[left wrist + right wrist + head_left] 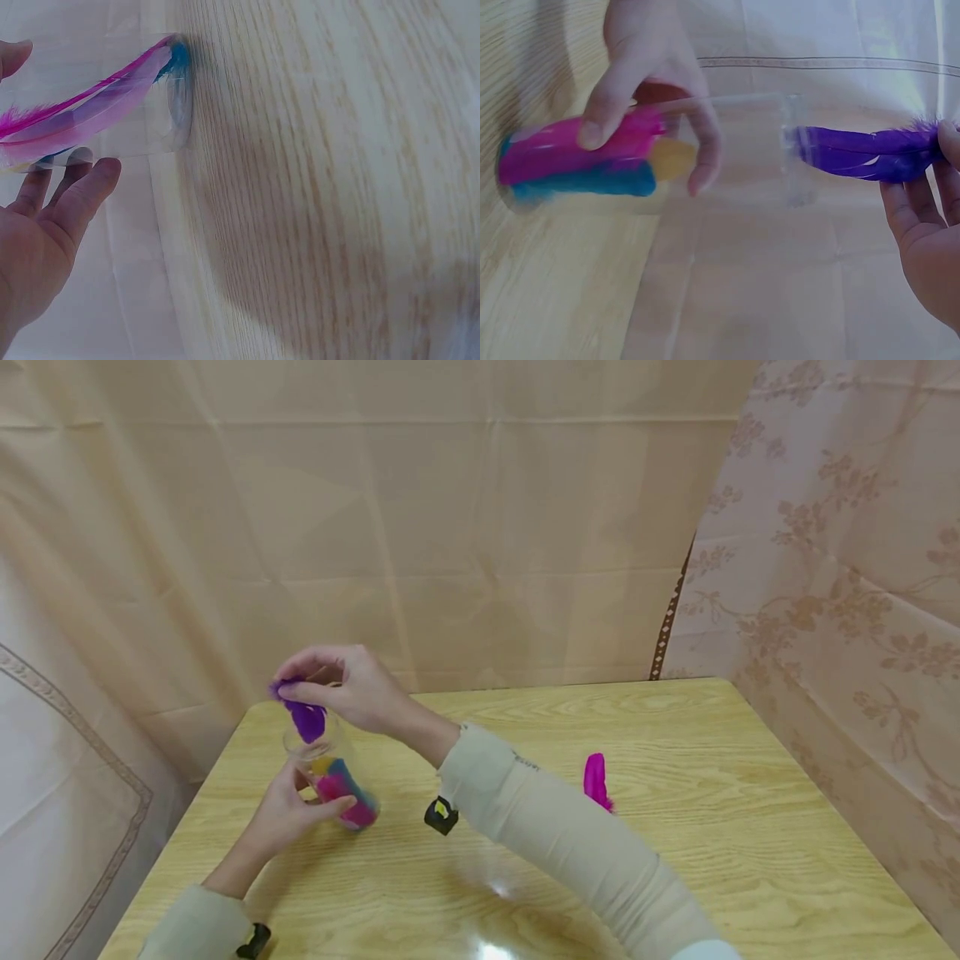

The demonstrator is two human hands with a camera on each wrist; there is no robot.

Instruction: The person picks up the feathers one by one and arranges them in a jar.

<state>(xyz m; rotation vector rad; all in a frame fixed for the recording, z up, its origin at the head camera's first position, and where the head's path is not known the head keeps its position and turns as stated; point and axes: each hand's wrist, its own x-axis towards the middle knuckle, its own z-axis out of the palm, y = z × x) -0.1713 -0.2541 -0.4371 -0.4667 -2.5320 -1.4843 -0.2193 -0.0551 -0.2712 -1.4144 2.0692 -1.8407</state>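
My left hand (281, 814) holds a clear cylinder-shaped container (742, 150) near the left side of the table, its thumb and fingers around the wall. Inside lie a pink feather (562, 146), a blue feather (592, 178) and a yellow feather (671, 157). Above the container's open mouth, my right hand (352, 689) pinches a purple feather (309, 722) by its fluffy end. The purple feather's tip reaches the rim in the right wrist view. In the left wrist view the base is at the tabletop; whether it touches is unclear.
A magenta feather (596, 781) lies on the wooden table (750, 827), just beyond my right sleeve (555, 827). Beige curtains (480, 527) hang behind the table, with a flower-patterned one (847, 568) on the right.
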